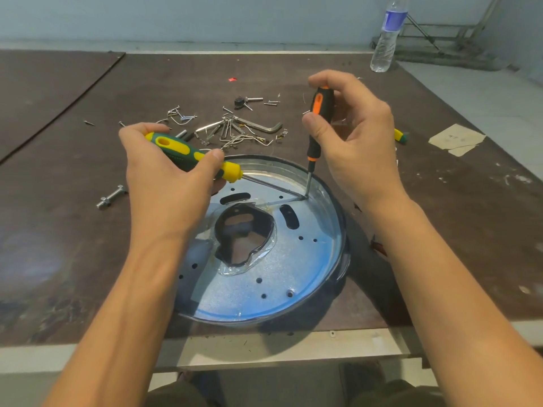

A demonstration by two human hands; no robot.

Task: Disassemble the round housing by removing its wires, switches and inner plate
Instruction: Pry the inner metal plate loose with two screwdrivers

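Left grip (167, 177) clamped on green-yellow screwdriver (182, 151), shaft low across inner plate (264, 283). Round housing (342, 248) sits lower centre of frame on tabletop (88, 230). Right grip (358, 136) pinches orange-black screwdriver (321, 113), tip at plate edge. Plate looks thin, stiff, light, sharp-edged: lever at rim, lift by centre cutout.

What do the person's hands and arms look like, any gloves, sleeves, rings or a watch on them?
The left hand and right hand are bare, with no gloves, rings or bands showing. The forearms are uncovered down to the picture's bottom edge, with no sleeve, watch or bracelet in view.
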